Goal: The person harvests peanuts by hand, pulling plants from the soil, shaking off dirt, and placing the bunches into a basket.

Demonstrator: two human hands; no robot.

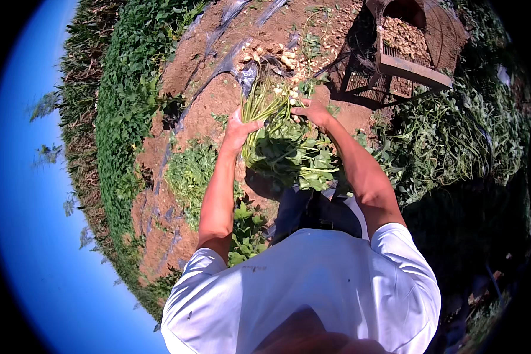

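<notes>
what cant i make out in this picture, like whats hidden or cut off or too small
All in the head view:
- Left hand: most fingers hidden behind the plant stems.
- Right hand: what its fingertips pinch, if anything, is too small to tell.
- Pale pods at the root ends: too small and tangled to count.
- Mesh-sided frame: upper end cut off by the top edge.

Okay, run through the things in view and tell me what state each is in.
Long-stemmed green leafy plant bunch: held, leaves nearest the body
Bare left hand: closed on the bunch's stems
Bare right hand: at the bunch's right side, grip unclear
Pale tan knobbly pods: clustered beyond the stems
Brown metal mesh-sided frame: standing, pale heap inside
Shiny grey plastic film: crumpled
Green vine heap: tangled, partly shaded
</notes>
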